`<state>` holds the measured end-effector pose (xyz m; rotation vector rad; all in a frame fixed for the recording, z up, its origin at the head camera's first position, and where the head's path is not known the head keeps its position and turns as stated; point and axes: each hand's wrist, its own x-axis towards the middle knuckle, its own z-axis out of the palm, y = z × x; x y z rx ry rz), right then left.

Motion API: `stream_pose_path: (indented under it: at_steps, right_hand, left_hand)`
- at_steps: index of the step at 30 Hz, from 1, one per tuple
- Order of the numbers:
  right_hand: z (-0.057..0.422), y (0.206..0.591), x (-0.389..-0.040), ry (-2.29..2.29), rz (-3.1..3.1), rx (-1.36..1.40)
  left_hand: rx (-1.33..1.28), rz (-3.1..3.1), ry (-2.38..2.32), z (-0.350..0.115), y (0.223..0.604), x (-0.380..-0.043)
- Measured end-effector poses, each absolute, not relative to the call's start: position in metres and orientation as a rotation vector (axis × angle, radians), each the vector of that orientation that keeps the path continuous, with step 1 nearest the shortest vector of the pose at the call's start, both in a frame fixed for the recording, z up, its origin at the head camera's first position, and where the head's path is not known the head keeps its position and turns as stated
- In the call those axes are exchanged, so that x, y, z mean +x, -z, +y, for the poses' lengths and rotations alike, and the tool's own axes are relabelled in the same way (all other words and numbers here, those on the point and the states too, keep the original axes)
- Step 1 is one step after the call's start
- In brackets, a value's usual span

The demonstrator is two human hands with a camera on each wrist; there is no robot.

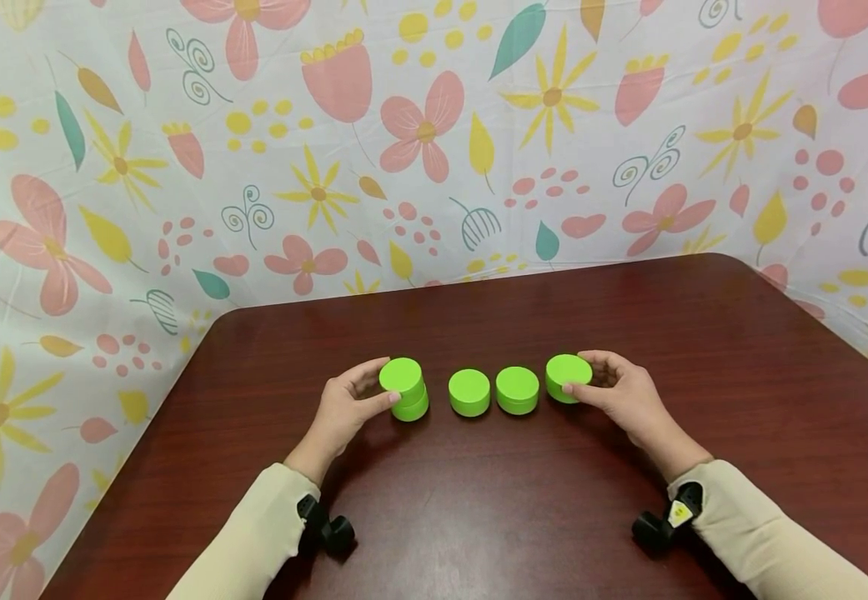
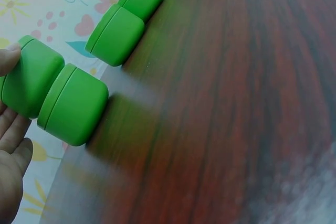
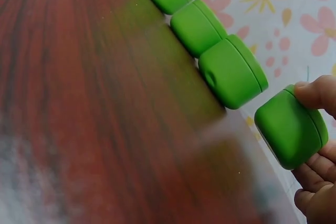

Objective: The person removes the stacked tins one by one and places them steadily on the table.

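Observation:
My left hand (image 1: 341,410) pinches a round bright green lidded jar (image 1: 400,377) between thumb and fingers. That jar sits directly over a second green jar (image 1: 409,407), seeming to touch its lid, a little offset in the left wrist view. In my right hand (image 1: 624,392) is another green jar (image 3: 291,128), pinched at the rim and raised off the table. Two more green jars stand between the hands, a left one (image 1: 469,392) and a right one (image 1: 517,390). A small dent shows in the side of the nearest standing jar (image 3: 233,73) in the right wrist view.
The dark reddish-brown wooden table (image 1: 434,500) has a rounded far edge. A white cloth (image 1: 434,167) with printed flowers and leaves hangs behind it. Black wrist cameras are strapped over both cream sleeves (image 1: 261,521).

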<state>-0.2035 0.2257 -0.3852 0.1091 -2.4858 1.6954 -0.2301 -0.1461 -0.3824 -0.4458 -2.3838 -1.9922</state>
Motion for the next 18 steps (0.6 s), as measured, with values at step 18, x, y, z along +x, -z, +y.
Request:
stream_pose_path:
  at_steps: [18]
  right_hand:
    - [0.2265,0.3903,-0.2054,-1.703,-2.551,0.113]
  left_hand:
    - [-0.442,-2.385,1.991,-0.1465,0.3826,-0.2296]
